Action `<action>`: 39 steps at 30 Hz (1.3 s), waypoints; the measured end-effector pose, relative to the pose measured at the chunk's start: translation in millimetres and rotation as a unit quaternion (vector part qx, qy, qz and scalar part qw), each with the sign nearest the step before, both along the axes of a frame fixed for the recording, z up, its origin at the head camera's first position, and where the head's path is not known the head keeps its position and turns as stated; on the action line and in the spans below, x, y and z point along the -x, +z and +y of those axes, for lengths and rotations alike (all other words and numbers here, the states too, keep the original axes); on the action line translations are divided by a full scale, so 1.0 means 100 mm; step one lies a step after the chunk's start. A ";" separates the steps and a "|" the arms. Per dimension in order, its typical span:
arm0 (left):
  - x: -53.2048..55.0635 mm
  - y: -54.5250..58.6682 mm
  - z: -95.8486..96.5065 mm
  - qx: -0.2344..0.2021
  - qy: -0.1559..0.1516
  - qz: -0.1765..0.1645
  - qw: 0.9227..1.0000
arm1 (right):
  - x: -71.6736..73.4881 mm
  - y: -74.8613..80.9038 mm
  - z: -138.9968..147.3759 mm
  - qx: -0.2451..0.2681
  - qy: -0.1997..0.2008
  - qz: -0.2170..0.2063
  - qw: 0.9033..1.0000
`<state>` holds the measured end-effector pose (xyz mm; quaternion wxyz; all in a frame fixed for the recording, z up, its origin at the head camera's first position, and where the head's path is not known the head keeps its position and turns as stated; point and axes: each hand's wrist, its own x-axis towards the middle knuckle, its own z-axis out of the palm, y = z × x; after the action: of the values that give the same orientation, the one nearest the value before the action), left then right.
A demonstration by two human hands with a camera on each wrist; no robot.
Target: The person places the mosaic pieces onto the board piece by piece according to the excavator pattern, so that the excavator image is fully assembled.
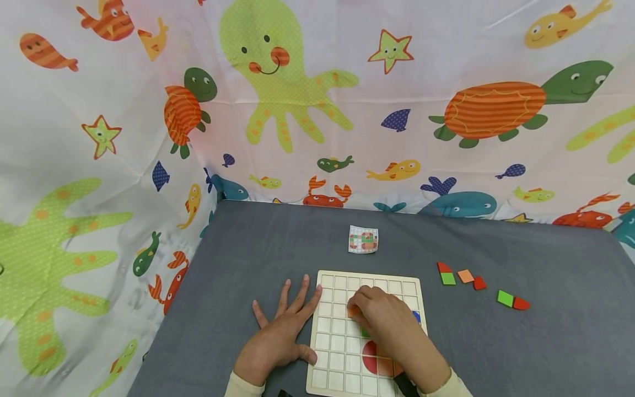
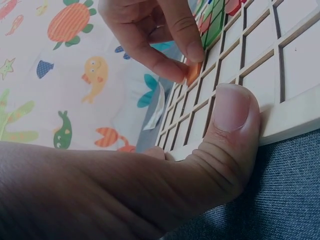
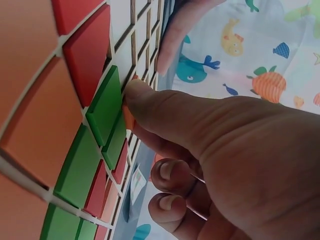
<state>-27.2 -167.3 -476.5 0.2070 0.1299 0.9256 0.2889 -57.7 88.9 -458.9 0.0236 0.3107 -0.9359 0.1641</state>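
A pale wooden grid board [image 1: 329, 342] lies on the grey table, partly filled with coloured tiles. My right hand [image 1: 389, 322] is over its middle, pinching an orange tile [image 2: 193, 73] between thumb and finger right at a grid square. Green tiles [image 3: 104, 107] and red tiles [image 3: 90, 52] sit in squares beside it; in the head view the hand and forearm hide many of them. With fingers spread, my left hand [image 1: 280, 342] rests at the board's left edge, its thumb [image 2: 232, 117] against the frame.
Behind the board lies a small pattern card [image 1: 363, 240]. Loose tiles are scattered to the right: green squares [image 1: 505, 298], an orange square [image 1: 465, 275] and several red rounded pieces [image 1: 521, 303]. A sea-animal curtain [image 1: 297, 176] stands along the table's back and left edges.
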 end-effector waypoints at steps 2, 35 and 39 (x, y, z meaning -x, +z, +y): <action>0.00 -0.01 0.00 0.004 0.002 0.000 1.000 | 0.00 0.01 0.00 -0.003 0.000 0.008 1.000; 0.02 -0.01 0.00 -0.003 -0.002 0.006 1.000 | 0.04 0.15 0.23 0.022 -0.052 0.023 0.998; 0.00 0.06 0.01 0.003 0.003 -0.006 1.000 | 0.06 0.16 0.40 0.029 -0.087 0.011 0.996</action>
<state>-27.6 -166.3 -470.4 0.2125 0.1248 0.9255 0.2877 -63.2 128.6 -443.2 0.0575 0.2296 -0.9538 0.1853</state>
